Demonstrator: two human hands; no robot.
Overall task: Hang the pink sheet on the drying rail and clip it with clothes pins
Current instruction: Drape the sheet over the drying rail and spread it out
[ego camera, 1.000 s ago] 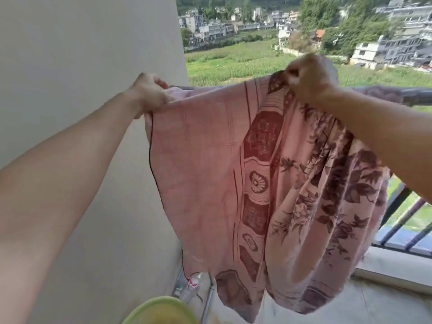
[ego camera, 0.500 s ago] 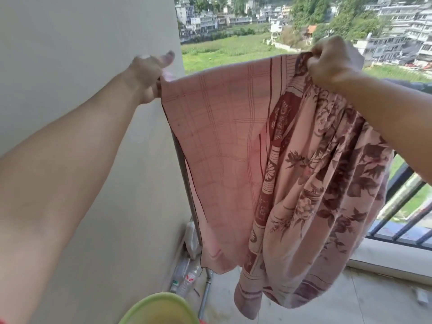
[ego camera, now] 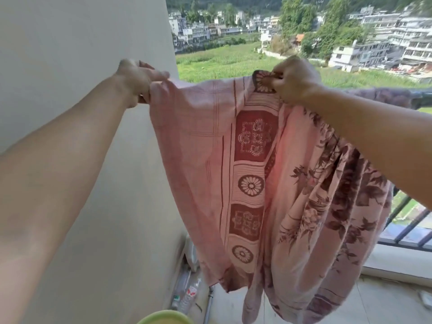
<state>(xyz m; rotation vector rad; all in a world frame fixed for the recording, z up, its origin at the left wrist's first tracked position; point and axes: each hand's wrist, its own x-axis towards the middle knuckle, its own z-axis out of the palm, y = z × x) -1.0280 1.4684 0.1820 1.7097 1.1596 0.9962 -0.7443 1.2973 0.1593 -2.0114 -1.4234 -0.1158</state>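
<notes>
The pink sheet (ego camera: 252, 174) hung in the air between both hands, its top edge stretched at about the height of the rail (ego camera: 418, 99), the rest falling in loose folds toward the floor. The left hand (ego camera: 138, 80) was closed on a bunched corner beside the wall (ego camera: 81, 54); the right hand (ego camera: 294, 80) pinched the edge at the patterned border. The cloth looked thin, soft and light, likely to sag and slide wherever it was not gripped, so the top hem near the corners seemed the best hold. No pins were in view
</notes>
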